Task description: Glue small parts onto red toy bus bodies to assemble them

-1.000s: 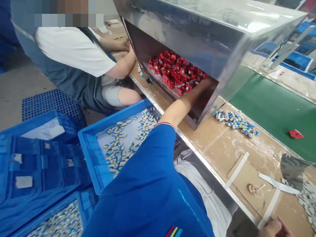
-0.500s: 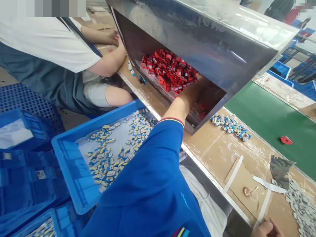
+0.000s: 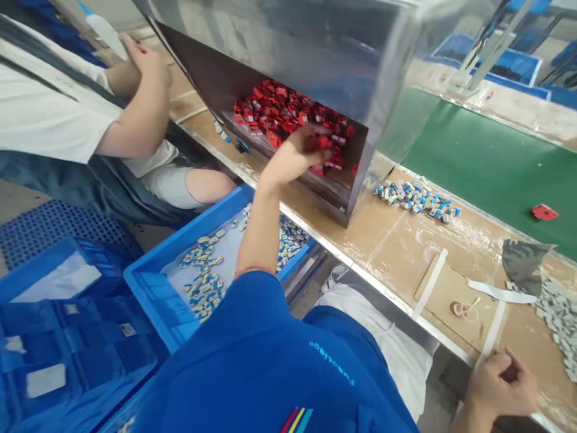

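My left hand (image 3: pixel 303 153) is at the mouth of a metal bin (image 3: pixel 356 192), its slightly blurred fingers bent around a small red plastic part (image 3: pixel 323 143). Behind it, inside the bin, lies a heap of similar red parts (image 3: pixel 274 111) with pale inserts. At the lower right, my right hand (image 3: pixel 502 385) rests by the bench edge in a loose fist, and nothing shows in it. Close to that hand are white tape strips (image 3: pixel 493 331) and a cardboard sheet (image 3: pixel 444 313) with a small pinkish ring-shaped item (image 3: pixel 460 310) on it.
Below my left arm stands a blue tray (image 3: pixel 155 300) of small grey, yellow and blue parts. More such parts (image 3: pixel 419 198) lie on the bench, grey pieces (image 3: pixel 559 319) at right. One red piece (image 3: pixel 544 211) is on the green belt (image 3: pixel 473 150). A co-worker (image 3: pixel 130 126) sits left.
My left hand has drawn back from deep in the bin to its mouth, with a red part. My right hand shows more fully. The co-worker's hand has risen, holding a white, blue-tipped object.
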`<action>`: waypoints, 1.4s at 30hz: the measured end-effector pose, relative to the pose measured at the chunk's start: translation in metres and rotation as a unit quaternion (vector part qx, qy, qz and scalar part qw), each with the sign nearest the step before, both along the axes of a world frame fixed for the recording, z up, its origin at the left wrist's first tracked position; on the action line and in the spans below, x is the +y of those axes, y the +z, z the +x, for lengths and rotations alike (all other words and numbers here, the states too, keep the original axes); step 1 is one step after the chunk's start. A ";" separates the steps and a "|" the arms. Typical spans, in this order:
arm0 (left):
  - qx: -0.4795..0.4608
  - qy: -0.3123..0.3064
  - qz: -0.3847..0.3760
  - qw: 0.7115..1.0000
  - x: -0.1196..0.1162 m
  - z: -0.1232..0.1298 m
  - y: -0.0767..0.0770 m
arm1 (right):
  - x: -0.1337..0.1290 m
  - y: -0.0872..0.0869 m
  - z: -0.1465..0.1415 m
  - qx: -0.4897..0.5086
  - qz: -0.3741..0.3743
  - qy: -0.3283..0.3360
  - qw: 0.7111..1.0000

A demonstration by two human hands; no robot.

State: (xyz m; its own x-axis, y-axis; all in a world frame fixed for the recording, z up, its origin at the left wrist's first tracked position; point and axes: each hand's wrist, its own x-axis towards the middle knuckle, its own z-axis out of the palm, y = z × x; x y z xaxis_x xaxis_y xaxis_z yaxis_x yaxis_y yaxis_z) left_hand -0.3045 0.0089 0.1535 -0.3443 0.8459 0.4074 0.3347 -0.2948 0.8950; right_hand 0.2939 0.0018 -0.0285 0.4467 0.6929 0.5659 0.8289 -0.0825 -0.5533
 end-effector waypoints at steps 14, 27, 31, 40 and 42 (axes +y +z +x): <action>-0.467 -0.348 -0.198 0.788 -0.045 0.241 -0.101 | -0.002 0.004 -0.008 -0.027 -0.044 0.037 0.998; -0.485 -0.360 -0.298 0.739 -0.002 0.306 -0.127 | -0.015 0.032 -0.016 0.151 -0.060 0.115 0.980; -0.490 -0.358 -0.308 0.732 0.000 0.315 -0.128 | -0.004 0.049 -0.017 0.228 -0.128 0.215 0.941; -0.502 -0.318 -0.323 0.737 0.001 0.329 -0.136 | 0.061 0.071 -0.047 0.228 -0.174 0.349 0.892; -0.519 -0.294 -0.322 0.735 0.004 0.326 -0.137 | 0.063 0.074 -0.049 0.217 -0.188 0.370 0.884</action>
State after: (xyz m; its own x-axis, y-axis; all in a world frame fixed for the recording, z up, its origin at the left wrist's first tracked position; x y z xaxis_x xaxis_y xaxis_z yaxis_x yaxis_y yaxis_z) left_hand 0.0212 0.0133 0.0162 0.3151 0.8749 -0.3679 -0.6427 0.4819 0.5956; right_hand 0.2447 0.0648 0.0459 -0.0896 0.9887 0.1198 0.4503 0.1475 -0.8806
